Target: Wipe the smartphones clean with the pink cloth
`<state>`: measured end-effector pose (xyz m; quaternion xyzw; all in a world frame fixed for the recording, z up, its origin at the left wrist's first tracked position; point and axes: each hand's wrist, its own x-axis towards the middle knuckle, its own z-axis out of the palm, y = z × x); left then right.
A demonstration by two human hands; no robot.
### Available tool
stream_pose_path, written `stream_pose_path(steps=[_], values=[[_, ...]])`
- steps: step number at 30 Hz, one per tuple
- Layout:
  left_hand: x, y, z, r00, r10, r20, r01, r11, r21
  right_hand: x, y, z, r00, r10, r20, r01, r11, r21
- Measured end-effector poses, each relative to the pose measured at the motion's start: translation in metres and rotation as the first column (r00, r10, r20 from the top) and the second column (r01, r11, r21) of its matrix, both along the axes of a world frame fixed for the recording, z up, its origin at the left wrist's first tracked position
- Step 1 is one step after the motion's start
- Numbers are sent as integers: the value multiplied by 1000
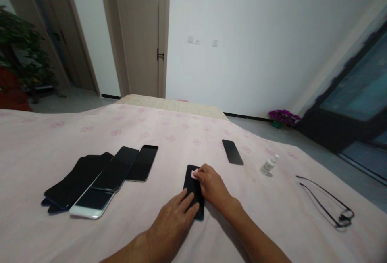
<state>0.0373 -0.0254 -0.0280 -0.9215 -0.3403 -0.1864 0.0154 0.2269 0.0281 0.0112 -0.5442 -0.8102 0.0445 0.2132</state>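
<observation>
A dark smartphone (pixel 198 210) lies flat on the pink flowered sheet, directly in front of me. Across its lower left part rests my left hand (pixel 175 218), fingers stretched out over the screen. My right hand (pixel 211 184) pinches a small pale pink cloth (pixel 194 174) against the phone's upper end. Part of the cloth is hidden by the fingers, and both hands cover much of the phone. Another black phone (pixel 232 152) lies apart, beyond my right hand.
Several phones (pixel 116 168) lie overlapping at the left, one with a white edge (pixel 87 211). To the right are a small white spray bottle (pixel 269 165) and black-framed glasses (pixel 328 202). The sheet (pixel 169 134) ends before a white wall and a door (pixel 139 33).
</observation>
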Motion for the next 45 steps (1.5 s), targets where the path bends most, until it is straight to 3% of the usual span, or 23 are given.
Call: stream_pose_path(steps=[7,15,23,32,39,45], values=[[-1,0,5,999,-22,-31,21,1000,-10,-10,25,1,995,-89,47,86,995,47],[1,1,2,1000,-11,-28,12,1000,4,-6,8,1,990,143,18,-143,990,9],[0,0,1,1000,-6,-2,6,1000,7,-9,29,3,997,-50,56,49,998,25],[1,1,2,1000,-16,-1,16,999,35,-9,10,5,984,176,30,-176,984,-9],[3,1,4,1000,1,3,-1,1000,12,-7,20,-1,1000,4,-9,-3,999,35],[3,3,9,1000,-21,-1,21,1000,23,-12,9,3,986,166,-28,-165,986,31]])
